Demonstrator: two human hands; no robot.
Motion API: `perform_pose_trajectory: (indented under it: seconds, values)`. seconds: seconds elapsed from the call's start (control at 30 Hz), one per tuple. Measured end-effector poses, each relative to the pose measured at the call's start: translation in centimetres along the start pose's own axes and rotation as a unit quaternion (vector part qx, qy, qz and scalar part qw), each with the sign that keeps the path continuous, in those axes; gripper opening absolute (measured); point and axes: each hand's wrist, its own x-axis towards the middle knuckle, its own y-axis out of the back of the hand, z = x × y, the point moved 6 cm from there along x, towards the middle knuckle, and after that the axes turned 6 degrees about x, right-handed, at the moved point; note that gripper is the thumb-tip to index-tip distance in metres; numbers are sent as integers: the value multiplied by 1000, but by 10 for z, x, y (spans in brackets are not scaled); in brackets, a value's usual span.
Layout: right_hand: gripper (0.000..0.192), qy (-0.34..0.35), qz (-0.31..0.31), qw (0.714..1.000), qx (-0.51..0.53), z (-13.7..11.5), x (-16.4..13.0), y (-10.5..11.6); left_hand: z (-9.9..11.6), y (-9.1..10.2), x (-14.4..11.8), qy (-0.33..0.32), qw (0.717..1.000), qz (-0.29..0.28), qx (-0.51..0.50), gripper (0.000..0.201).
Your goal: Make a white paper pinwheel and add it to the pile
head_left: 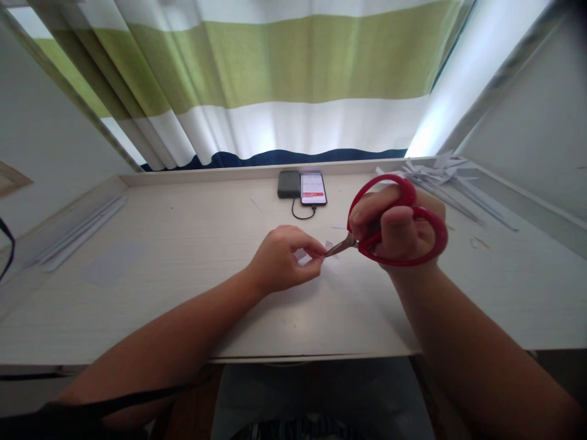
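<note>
My right hand grips red-handled scissors with fingers through both loops; the short metal blades point left. My left hand pinches a small white piece of paper between thumb and fingers, right at the blade tips. Both hands hover just above the pale wooden desk, near its middle. How far the blades are apart is too small to make out.
A phone with a lit screen lies next to a dark power bank at the desk's back, joined by a cable. Paper scraps and strips pile at the back right. Long white strips lie at left. Striped curtain behind.
</note>
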Motion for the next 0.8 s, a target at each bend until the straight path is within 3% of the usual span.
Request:
perform_pose_trajectory:
  seconds: [0.17,0.43,0.8]
  values:
    - [37,12,-12,999,41,0,0,-1,0,-1,0,-2,1000,2,2,11]
    - [37,-27,-11,999,27,0,-2,-3,0,-2,0,-4,1000,-8,6,11]
    - [44,-44,61,997,-22,1,-4,4,-6,-1,-2,38,999,3,-29,14]
